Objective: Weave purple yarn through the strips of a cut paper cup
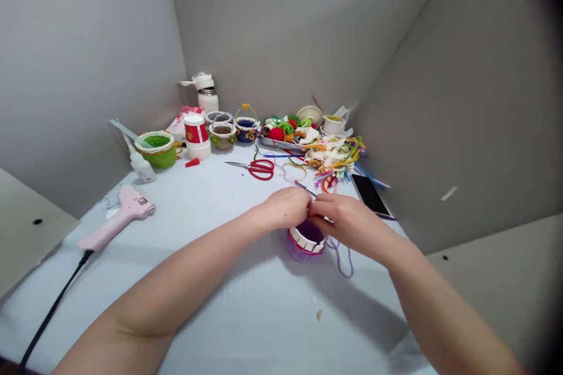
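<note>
A small purple cup (303, 251) with white tabs around its rim and a red band below them stands on the table in front of me. Over its far rim my left hand (289, 207) is closed, fingers curled in. My right hand (338, 214) meets it there, its fingertips pressed together against the left fingers. Whatever either hand pinches is hidden behind the fingers. Loose purple yarn (350, 269) trails from the cup's right side onto the table. Just beyond the hands lies a slim pen-like tool (306, 188), partly covered by them.
Red-handled scissors (261, 169) lie beyond the hands. At left are a pink glue gun (118, 220), a white squeeze bottle (142, 167) and a green basket (159, 151). Small baskets (223, 136), yarn scraps (336, 152) and a phone (372, 194) line the back and right.
</note>
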The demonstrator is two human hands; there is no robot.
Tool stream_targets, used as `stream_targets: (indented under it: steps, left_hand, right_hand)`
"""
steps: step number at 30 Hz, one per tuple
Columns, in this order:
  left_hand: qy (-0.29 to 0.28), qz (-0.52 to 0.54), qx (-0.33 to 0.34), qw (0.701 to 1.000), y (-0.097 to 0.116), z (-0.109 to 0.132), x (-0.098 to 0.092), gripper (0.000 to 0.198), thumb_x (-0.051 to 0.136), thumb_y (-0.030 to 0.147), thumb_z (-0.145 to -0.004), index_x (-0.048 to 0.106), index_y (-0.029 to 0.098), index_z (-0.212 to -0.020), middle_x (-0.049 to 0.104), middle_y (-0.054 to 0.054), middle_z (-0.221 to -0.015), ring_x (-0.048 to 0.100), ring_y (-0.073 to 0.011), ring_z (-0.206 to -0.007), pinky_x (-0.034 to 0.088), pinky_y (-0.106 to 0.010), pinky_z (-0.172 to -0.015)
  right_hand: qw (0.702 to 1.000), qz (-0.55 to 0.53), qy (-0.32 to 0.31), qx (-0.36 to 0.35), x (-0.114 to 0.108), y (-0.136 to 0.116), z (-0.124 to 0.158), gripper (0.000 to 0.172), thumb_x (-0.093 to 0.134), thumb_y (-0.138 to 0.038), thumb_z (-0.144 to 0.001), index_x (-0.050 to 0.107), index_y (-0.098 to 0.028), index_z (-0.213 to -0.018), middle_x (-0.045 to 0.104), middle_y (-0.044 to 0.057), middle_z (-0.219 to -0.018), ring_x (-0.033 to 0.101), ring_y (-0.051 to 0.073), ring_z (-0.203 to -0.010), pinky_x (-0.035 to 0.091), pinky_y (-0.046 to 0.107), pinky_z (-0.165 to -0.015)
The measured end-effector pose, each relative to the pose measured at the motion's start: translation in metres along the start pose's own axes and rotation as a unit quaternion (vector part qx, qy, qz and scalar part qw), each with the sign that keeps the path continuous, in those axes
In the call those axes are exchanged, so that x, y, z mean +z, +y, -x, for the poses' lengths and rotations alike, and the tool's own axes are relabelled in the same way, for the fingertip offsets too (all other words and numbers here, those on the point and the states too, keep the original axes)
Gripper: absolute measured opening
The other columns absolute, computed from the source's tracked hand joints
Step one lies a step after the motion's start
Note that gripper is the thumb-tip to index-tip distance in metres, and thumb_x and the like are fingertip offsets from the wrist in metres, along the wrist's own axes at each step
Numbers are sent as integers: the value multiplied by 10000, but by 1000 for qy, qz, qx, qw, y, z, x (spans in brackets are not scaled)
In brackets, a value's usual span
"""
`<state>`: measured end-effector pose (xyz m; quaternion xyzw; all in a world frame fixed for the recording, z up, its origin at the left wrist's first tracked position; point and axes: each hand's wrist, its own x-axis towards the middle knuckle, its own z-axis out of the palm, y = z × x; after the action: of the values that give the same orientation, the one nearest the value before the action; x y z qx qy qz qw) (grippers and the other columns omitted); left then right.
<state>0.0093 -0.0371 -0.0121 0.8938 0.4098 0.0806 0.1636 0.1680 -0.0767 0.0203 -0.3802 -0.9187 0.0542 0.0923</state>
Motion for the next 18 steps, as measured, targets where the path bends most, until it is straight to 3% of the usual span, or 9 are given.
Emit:
stream_targets:
  steps: [2,5,12,18]
  left_hand:
    - [5,7,1,1000,-2,-1,1,241,466,240,-781,693,163,-805,707,-97,-820,616,-191,-698,424,-269,-588]
    - [14,9,5,1000,-2,0,0,242,473,277,-794,688,172,-759,701,-77,-781,600,-178,-683,413,-262,-586]
    - [22,-12,12,1000,1,6,-8,251,492,332,-822,672,176,-743,692,-78,-768,605,-193,-718,410,-272,-601]
    - [24,-60,-35,997,3,8,-14,244,463,262,-818,676,144,-800,690,-119,-819,625,-224,-776,425,-291,-638]
  right_hand:
    - [999,17,-9,-36,-4,-1,3,206,500,-179,-875,699,-222,-845,666,62,-834,573,164,-723,385,259,-616]
    - [999,14,-11,-37,-8,5,10,207,491,-208,-897,695,-224,-873,651,64,-835,572,169,-734,395,266,-630]
    - [993,-105,21,43,-2,36,26,185,502,-259,-889,665,-198,-827,644,53,-780,561,150,-689,404,250,-610]
    - [969,-214,13,120,28,46,24,182,509,-279,-864,643,-181,-791,632,26,-750,550,136,-664,414,229,-594]
